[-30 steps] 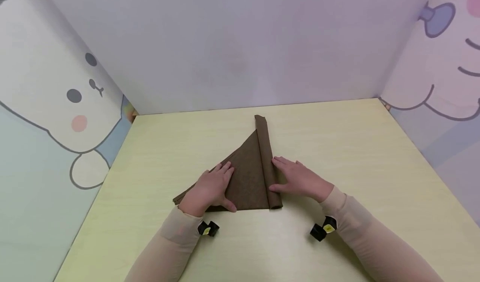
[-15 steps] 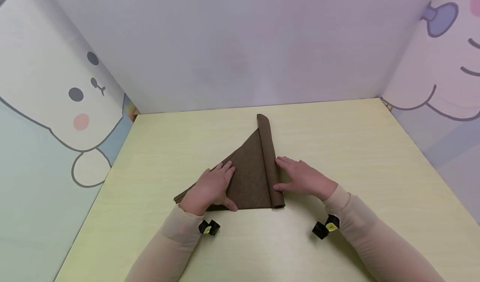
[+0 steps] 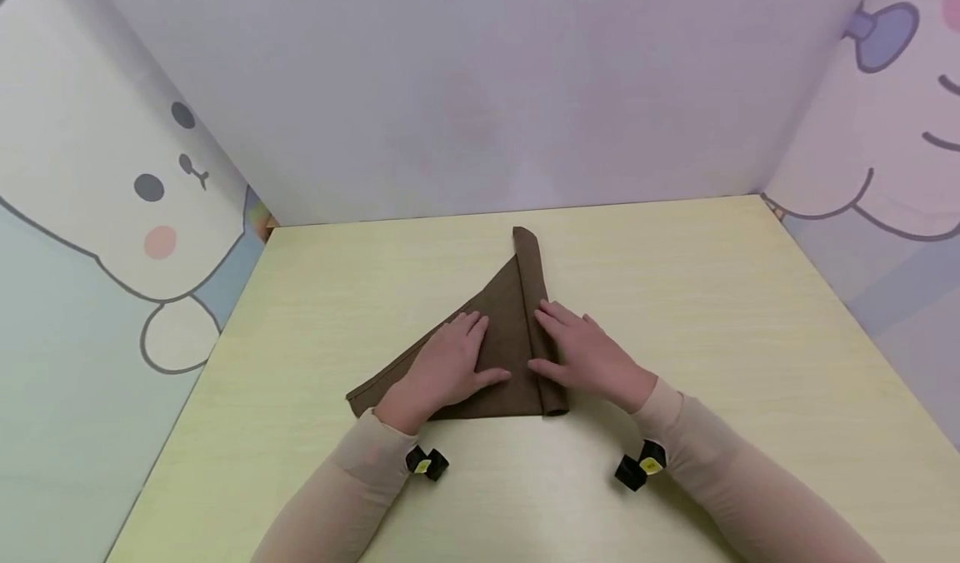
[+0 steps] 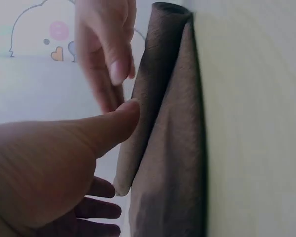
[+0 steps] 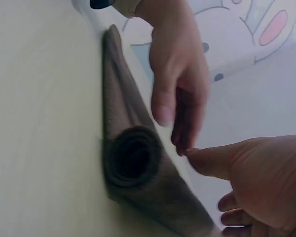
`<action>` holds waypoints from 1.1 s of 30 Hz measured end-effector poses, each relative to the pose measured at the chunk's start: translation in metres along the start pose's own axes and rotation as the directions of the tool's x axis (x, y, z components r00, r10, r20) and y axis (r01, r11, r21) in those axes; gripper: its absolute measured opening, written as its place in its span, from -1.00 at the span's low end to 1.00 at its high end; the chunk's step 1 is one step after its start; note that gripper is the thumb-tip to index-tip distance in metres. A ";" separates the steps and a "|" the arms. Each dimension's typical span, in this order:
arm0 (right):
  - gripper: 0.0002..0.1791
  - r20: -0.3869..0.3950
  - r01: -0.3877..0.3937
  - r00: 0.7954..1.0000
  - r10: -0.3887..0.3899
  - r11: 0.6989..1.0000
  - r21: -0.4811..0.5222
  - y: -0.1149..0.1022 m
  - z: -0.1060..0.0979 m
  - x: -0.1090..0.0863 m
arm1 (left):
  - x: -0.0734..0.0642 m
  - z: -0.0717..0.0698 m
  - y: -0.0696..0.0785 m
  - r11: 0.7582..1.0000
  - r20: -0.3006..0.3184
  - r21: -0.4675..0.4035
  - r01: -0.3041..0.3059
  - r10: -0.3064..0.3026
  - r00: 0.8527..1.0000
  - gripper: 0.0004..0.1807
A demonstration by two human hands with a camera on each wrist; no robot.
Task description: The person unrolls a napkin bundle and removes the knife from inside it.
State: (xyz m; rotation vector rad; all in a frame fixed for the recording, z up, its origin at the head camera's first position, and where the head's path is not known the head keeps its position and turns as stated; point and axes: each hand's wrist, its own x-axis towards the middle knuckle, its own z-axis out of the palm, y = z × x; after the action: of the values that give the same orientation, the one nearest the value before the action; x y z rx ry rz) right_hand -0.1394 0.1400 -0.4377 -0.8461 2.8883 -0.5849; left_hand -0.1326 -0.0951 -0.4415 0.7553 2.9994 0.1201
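A brown cloth (image 3: 504, 380) lies on the table, folded into a triangle with its right side rolled into a tube (image 3: 534, 313). The end of that tube shows as a spiral (image 5: 133, 157) in the right wrist view. Over the flat left part of the cloth is my left hand (image 3: 444, 365), fingers extended and thumb spread toward the roll. My right hand (image 3: 596, 355) is at the roll's right side, its fingers and thumb reaching over the top. The left wrist view has my left thumb (image 4: 108, 129) above the cloth; firm contact cannot be made out.
The pale wooden table (image 3: 712, 296) extends on all sides of the cloth. A plain wall (image 3: 480, 88) closes off the back, with cartoon-printed panels (image 3: 75, 171) at both sides. Each wrist carries a small black camera (image 3: 632, 471).
My left hand has slid right and slightly away from me over the cloth. My right hand has moved left, from beside the roll to over it. The cloth keeps nearly the same shape.
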 end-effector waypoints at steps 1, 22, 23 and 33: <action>-0.13 -0.011 0.004 1.000 -0.004 1.000 -0.005 -0.001 0.003 0.001 | 0.001 0.002 0.002 1.000 0.005 0.002 0.006 -0.006 1.000 0.02; -0.11 -0.094 0.001 0.996 -0.003 1.000 -0.028 0.002 0.025 0.007 | 0.003 0.013 0.016 0.996 0.181 0.084 0.029 -0.043 0.983 0.09; -0.11 -0.092 0.000 0.996 -0.002 1.000 -0.028 0.002 0.025 0.007 | 0.003 0.013 0.016 0.996 0.178 0.085 0.028 -0.043 0.983 0.09; -0.13 -0.068 -0.012 0.998 0.009 0.999 -0.043 0.005 0.024 0.007 | 0.003 0.015 0.016 0.997 0.183 0.045 0.056 -0.063 0.981 0.09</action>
State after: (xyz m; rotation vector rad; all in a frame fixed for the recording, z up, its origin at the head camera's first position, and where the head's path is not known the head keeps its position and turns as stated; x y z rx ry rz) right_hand -0.1436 0.1320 -0.4614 -0.8324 2.9751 -0.5625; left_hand -0.1271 -0.0787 -0.4551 0.6408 2.8518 -0.0115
